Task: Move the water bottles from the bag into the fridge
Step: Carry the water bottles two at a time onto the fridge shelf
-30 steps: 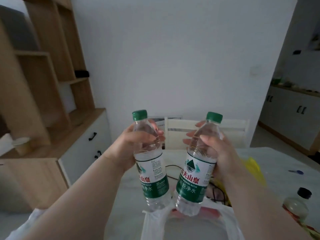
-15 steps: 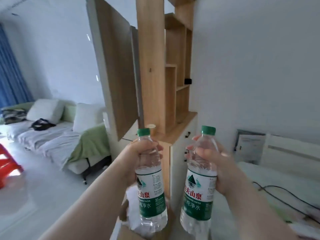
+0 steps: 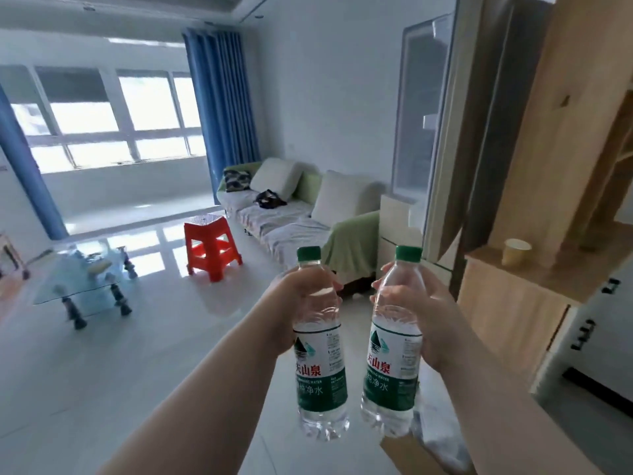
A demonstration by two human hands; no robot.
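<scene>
Head view has us standing in a living room with a water bottle in each hand, both upright and carried in front of us. Our left hand (image 3: 301, 303) wraps its fingers round the shoulder of the left bottle (image 3: 320, 365), and our right hand (image 3: 423, 313) grips the right bottle (image 3: 394, 358) the same way. Both green caps are on and the two bottles hang just beside each other without touching.

We judge the task to be mid-way for this pair: they are out of the bag and in transit, and neither is in the fridge yet. We cannot make out the bag with any certainty, so we cannot tell how many bottles remain in it.

A tall pale unit (image 3: 423, 125) with a glossy door stands ahead to the right, between the sofa (image 3: 291, 221) and the wooden shelving (image 3: 548, 166); it may be the fridge, but we cannot confirm that. Its door looks closed, so we expect to need one hand free before either bottle goes in.

A red stool (image 3: 212, 248) and a glass table (image 3: 78, 282) stand well apart on the left.
</scene>
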